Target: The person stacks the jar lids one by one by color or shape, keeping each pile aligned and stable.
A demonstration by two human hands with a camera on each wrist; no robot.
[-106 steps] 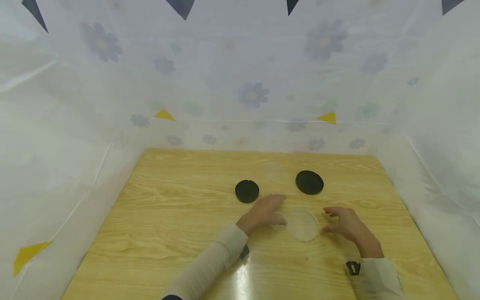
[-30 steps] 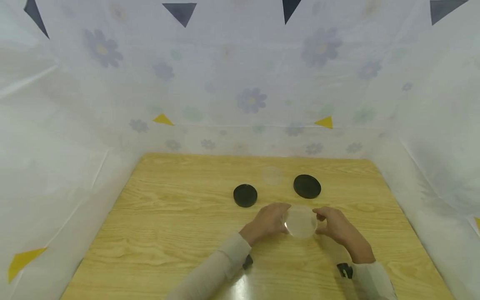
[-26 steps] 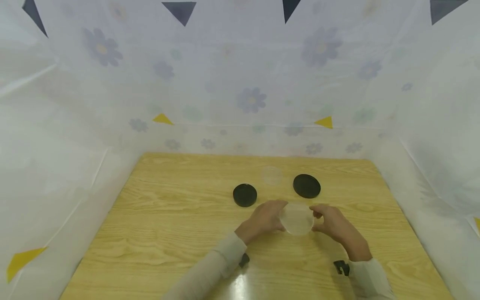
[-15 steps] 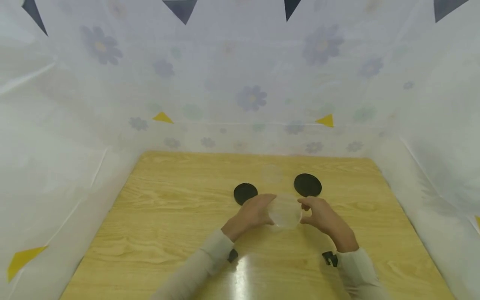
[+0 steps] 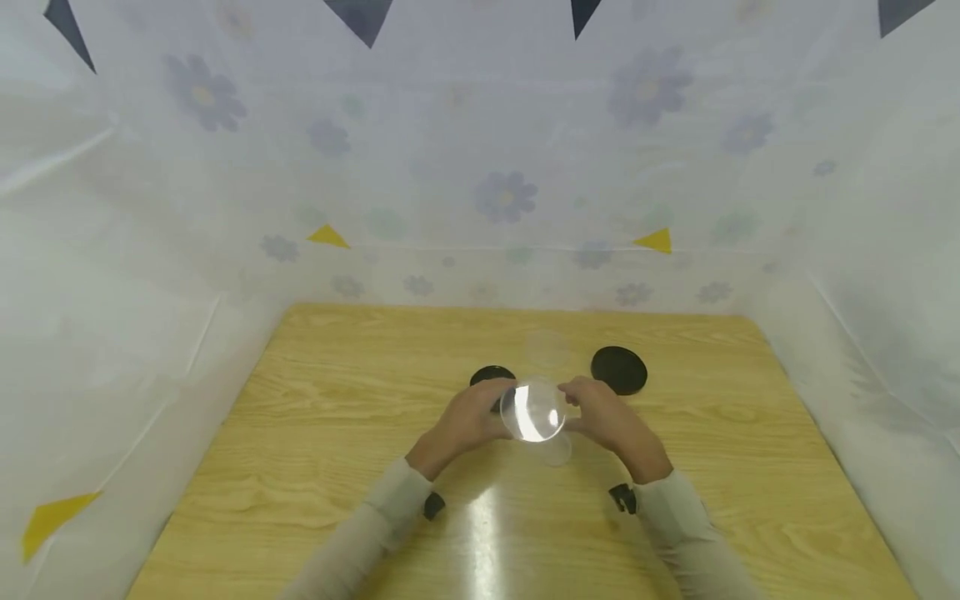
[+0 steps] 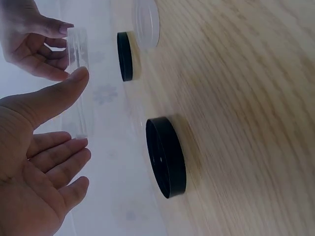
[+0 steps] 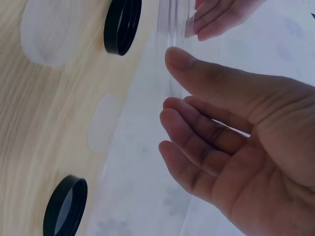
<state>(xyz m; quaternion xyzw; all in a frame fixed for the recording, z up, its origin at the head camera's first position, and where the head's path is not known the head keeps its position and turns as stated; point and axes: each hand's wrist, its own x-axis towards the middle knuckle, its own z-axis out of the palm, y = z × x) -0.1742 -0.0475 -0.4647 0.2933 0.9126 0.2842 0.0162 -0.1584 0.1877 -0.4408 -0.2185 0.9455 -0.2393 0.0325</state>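
Both hands hold a clear shallow round dish above the table, one at each side. My left hand grips its left edge, the thumb and fingers curved about the rim. From the right, my right hand pinches the opposite edge between thumb and fingers. The dish's grooved side wall shows edge-on in the left wrist view. Below it, a translucent round piece lies on the table, partly covered by the dish. A black round lid sits behind my left hand, partly hidden.
A second black round lid rests behind my right hand. Between the two lids, farther back, is a faint clear disc. White flowered sheeting walls in the wooden table at the back and sides.
The hands closed on the dish's sides and lifted it off the table. It has since moved left and away from me, uncovering the translucent piece and overlapping the left black lid.
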